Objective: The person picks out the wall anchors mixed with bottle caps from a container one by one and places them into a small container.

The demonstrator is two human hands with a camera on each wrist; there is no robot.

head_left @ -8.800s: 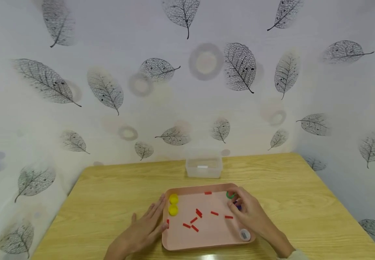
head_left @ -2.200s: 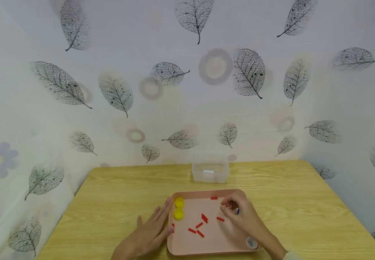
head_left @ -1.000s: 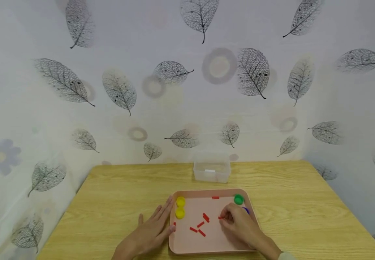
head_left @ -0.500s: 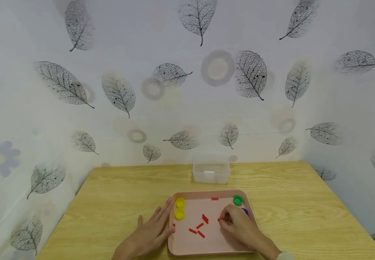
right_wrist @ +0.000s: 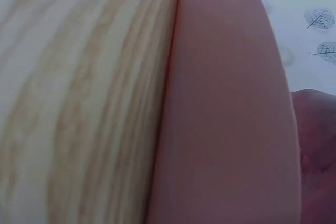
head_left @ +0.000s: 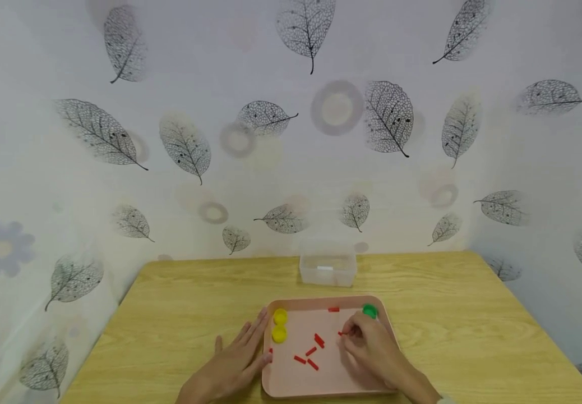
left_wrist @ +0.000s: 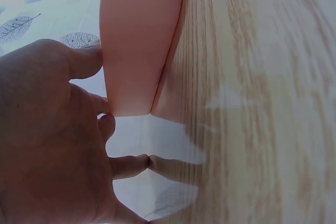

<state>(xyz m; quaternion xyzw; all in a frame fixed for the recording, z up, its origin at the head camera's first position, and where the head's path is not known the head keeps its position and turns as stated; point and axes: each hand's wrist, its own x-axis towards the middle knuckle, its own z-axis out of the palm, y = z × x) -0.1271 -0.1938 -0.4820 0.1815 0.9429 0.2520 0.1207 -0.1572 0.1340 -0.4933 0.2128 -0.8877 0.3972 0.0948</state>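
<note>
In the head view my right hand (head_left: 372,345) is over the right part of a pink tray (head_left: 331,387). Its thumb and fingers pinch a small red stick (head_left: 340,334), whose end pokes out on the left. Just behind the knuckles shows a green round cap (head_left: 369,311). My left hand (head_left: 230,359) rests against the tray's left side, fingers straight and spread. The left wrist view has that hand (left_wrist: 52,140) with its thumb and fingertip at the tray wall (left_wrist: 139,40). In the right wrist view the tray wall (right_wrist: 226,108) hides most of the right hand (right_wrist: 317,150).
Two yellow caps (head_left: 279,334) sit in the tray's back left corner. Several red sticks (head_left: 313,365) lie about the tray's middle, with one red stick (head_left: 333,309) by the back wall. A clear plastic box (head_left: 328,274) stands behind on the wooden table (head_left: 210,292).
My right hand has left the green cap, reached left and picked up a red stick, now raised slightly towards the back. A blue cap seen earlier is now hidden. The left hand stays put.
</note>
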